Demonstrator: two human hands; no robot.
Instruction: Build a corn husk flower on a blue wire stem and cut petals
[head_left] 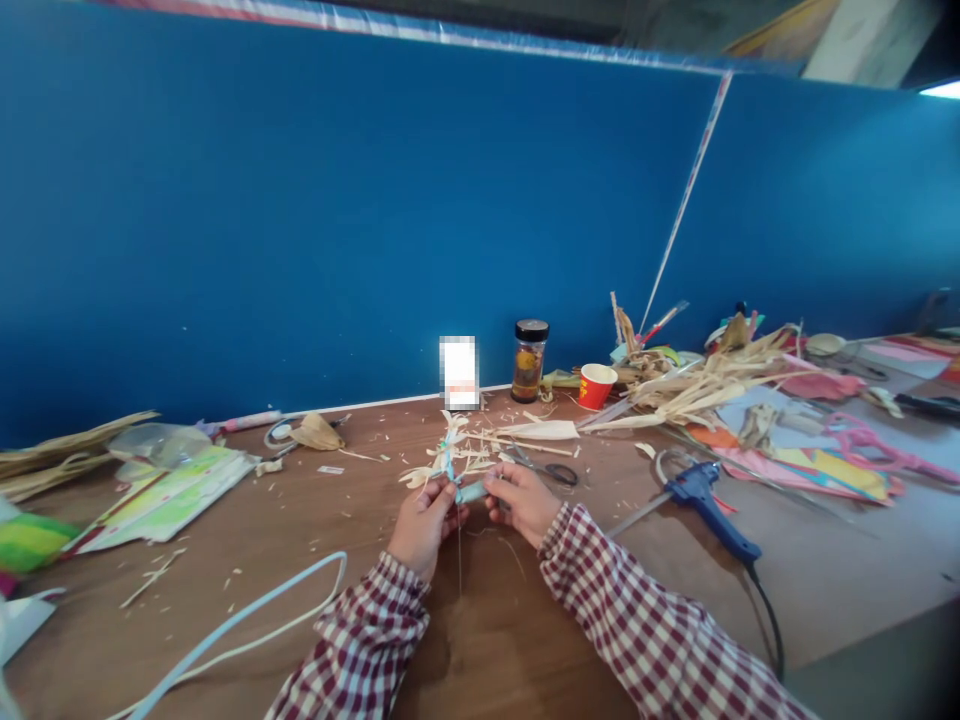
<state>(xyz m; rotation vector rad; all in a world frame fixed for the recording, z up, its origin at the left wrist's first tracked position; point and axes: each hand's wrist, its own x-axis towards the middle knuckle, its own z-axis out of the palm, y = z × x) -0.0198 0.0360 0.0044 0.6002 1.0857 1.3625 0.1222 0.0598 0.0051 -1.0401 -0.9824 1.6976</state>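
My left hand and my right hand meet over the brown table. Both pinch a small straw figure made of pale husk strips bound with light blue tape. A pale blue strip runs between my fingers. A thin wire hangs down from the figure toward me. Both arms wear red and white checked sleeves. Loose husk scraps lie just beyond my hands, with scissors to the right of them.
A blue glue gun with a black cord lies right. A red paper cup, a glass jar and a husk pile stand behind. Papers lie left, a light blue cord near left. A blue partition backs the table.
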